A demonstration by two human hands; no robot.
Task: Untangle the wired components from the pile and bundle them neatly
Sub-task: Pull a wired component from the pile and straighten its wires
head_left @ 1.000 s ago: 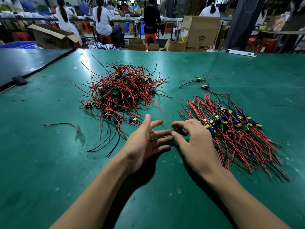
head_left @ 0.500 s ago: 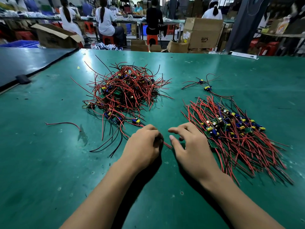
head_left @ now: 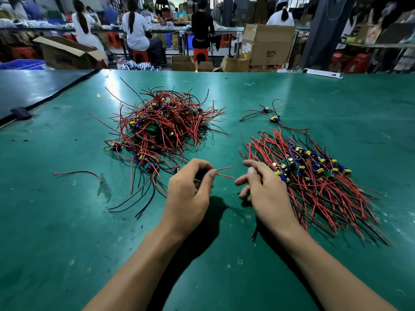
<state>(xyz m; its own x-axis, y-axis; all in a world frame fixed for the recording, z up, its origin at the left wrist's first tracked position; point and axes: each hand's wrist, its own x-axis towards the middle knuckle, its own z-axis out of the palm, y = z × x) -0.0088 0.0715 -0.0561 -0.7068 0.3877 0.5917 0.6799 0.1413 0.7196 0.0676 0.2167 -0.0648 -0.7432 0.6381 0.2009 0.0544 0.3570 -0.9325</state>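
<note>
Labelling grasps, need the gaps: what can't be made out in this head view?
Left hand, head view: curled fingers hide what it grips; only red wire ends show.
Right hand, head view: index fingertip motion-blurred.
Tangled pile, head view: its own wires bury inner boards; count unknown.
Forearms, head view: cut off by bottom edge.

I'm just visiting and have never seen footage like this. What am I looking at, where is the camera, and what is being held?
No machine here: these are a person's two bare hands, filmed by one wide-angle camera worn on the head, looking forward and down. The green table carries a tangled pile of small parts with red and black wires on the left and a straighter sorted pile on the right. The left hand pinches two red wires; the right hand is beside them, fingers loose, apparently holding nothing.
</note>
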